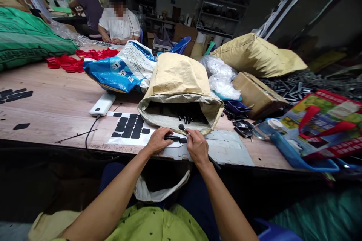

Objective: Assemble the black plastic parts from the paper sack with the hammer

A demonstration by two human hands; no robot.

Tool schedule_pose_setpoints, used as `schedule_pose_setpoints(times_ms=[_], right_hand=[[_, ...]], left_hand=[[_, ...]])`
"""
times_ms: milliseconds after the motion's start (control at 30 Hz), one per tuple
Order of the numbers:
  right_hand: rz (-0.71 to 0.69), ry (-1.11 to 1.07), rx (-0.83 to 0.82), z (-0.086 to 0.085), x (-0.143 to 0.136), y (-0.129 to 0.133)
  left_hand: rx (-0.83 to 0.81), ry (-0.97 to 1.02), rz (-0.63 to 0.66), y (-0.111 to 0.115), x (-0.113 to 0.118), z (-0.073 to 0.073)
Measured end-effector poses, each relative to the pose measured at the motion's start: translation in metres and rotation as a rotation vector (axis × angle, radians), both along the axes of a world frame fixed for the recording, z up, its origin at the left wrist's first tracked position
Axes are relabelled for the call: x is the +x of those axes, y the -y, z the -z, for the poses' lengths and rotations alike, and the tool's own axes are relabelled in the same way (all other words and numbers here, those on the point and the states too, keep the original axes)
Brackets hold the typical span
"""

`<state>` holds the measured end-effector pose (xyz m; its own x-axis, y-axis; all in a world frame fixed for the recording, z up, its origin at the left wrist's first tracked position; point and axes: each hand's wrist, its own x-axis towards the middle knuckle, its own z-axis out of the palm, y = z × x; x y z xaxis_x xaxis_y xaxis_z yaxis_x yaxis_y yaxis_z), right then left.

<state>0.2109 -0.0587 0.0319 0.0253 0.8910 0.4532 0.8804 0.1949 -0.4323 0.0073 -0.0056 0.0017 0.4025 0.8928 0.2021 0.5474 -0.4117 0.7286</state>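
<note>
My left hand (157, 140) is closed on a long black plastic part (174, 138) at the table's front edge. Just right of it, my right hand (197, 147) pinches a thin metal-shafted tool with a round black end (181, 127), and a dark handle shows below the hand. Right behind both hands gapes the mouth of a tan sack (181, 73), with several black pieces (185, 116) inside. To the left lies a white sheet (113, 140) bearing rows of flat black pads (130, 126).
A white power bank (102, 104) with a black cable lies left. Behind are a blue-white bag (121, 67) and red parts (66, 63). On the right stand a wooden box (256, 94), a blue tray (305, 162) and a colourful bag (322, 124). Two people sit at the back.
</note>
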Motion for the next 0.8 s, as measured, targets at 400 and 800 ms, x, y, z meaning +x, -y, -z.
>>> schedule_pose_setpoints(times_ms=[400, 800], right_hand=[[0.086, 0.249, -0.004, 0.029, 0.009, -0.019], [0.098, 0.276, -0.005, 0.03, 0.008, -0.017]], left_hand=[[0.004, 0.03, 0.022, -0.001, -0.001, 0.004], [0.003, 0.028, 0.031, -0.005, -0.001, 0.01]])
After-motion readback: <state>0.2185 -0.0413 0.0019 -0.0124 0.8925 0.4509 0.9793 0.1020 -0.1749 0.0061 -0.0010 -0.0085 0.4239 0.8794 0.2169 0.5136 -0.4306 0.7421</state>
